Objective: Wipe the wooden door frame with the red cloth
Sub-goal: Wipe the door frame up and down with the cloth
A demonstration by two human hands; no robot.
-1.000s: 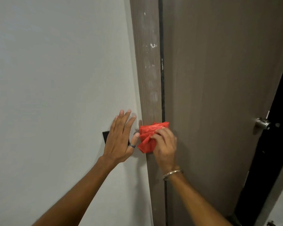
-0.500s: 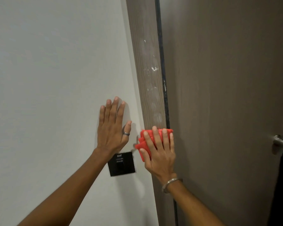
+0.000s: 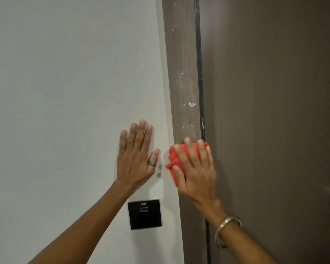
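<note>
Cloth (image 3: 174, 161) sits bunched on the frame (image 3: 183, 73), pressed flat under the open right hand (image 3: 195, 172). Left hand (image 3: 136, 159) lies open on the wall (image 3: 65, 92), holding nothing. White specks above could get missed. The loose cloth might slip sideways and fall.
</note>
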